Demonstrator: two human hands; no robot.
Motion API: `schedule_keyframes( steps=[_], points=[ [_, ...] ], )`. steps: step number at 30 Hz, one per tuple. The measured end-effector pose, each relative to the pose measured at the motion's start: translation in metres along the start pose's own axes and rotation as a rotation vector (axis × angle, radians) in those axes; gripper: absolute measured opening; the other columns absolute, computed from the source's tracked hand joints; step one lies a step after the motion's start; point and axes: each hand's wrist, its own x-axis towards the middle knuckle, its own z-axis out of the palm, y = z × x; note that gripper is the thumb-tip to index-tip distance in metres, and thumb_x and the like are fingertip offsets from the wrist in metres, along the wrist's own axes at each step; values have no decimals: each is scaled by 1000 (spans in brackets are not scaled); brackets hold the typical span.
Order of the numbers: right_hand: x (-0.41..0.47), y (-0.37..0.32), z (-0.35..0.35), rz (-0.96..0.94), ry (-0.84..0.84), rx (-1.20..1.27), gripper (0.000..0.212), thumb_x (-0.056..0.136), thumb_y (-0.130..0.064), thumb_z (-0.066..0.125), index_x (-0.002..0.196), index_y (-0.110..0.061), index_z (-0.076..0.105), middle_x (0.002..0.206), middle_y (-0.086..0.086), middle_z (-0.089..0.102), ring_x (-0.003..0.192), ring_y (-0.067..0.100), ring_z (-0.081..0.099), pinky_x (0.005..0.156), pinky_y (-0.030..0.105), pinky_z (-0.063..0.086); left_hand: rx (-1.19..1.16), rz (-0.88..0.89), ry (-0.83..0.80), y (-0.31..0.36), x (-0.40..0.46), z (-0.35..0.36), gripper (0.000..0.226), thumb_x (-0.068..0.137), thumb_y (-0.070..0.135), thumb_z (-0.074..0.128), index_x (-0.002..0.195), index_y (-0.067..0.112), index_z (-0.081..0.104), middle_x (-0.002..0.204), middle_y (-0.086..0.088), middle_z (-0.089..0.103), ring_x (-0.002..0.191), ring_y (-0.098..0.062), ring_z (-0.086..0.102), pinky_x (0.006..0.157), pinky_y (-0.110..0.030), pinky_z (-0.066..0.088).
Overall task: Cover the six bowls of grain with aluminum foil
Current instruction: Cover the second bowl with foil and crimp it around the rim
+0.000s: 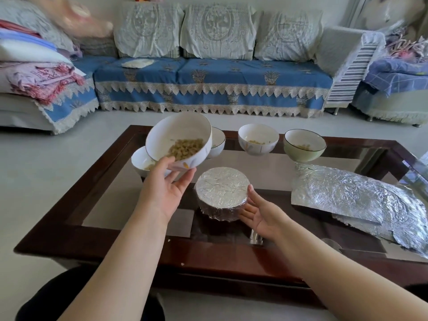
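Pale floor (111, 121), daylit. Dark wood coffee table (208, 258) with glass top. L-shaped sofa (208, 75) — blue lace-edged cover, lace-draped back cushions (217, 31). Folded bedding (34, 66) stacked left — white wall (333, 10) behind.

No text, label, brand, number or sign can be read anywhere in this view. The folded pink cloth (44, 77) stacked at the far left carries a darker printed patch (it may be lettering or only ornament, too blurred to tell). The blue sofa cover (208, 77) shows repeated woven motifs, which are pictures and not words.
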Motion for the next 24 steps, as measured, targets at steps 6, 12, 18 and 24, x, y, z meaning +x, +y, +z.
schedule_keyframes(
  steps=[6, 12, 18, 24],
  points=[
    [26, 21, 57, -2, 20, 15, 44, 86, -41, 68, 112, -5, 64, 99, 10, 73, 90, 23, 70, 77, 32, 56, 21, -46, -39, 6, -3, -7, 43, 92, 12, 62, 133, 6, 51, 126, -22, 61, 109, -35, 67, 77, -35, 61],
    [37, 44, 98, 9, -30, 23, 45, 87, -39, 69, 114, -4, 64, 103, 11, 72, 95, 25, 69, 89, 34, 55, 55, -51, -52, 7, -3, -10, 40, 92, 11, 62, 131, 5, 54, 129, -22, 59, 112, -32, 66, 83, -40, 60],
    [41, 43, 101, 16, -56, -33, 60, 86, -46, 68, 126, -2, 59, 105, 10, 70, 98, 24, 67, 89, 33, 53, 117, -48, -104, 5, -1, -10, 50, 91, 14, 65, 138, 11, 49, 129, -20, 58, 113, -34, 65, 83, -43, 59],
    [27, 18, 62, 87, -11, -92, 72, 96, -51, 49, 145, -1, 32, 141, 20, 50, 126, 31, 54, 102, 41, 46, 228, -153, -119, -11, -3, 1, 36, 93, 13, 61, 128, 11, 53, 116, -24, 63, 97, -39, 71, 84, -43, 60]
  ],
)
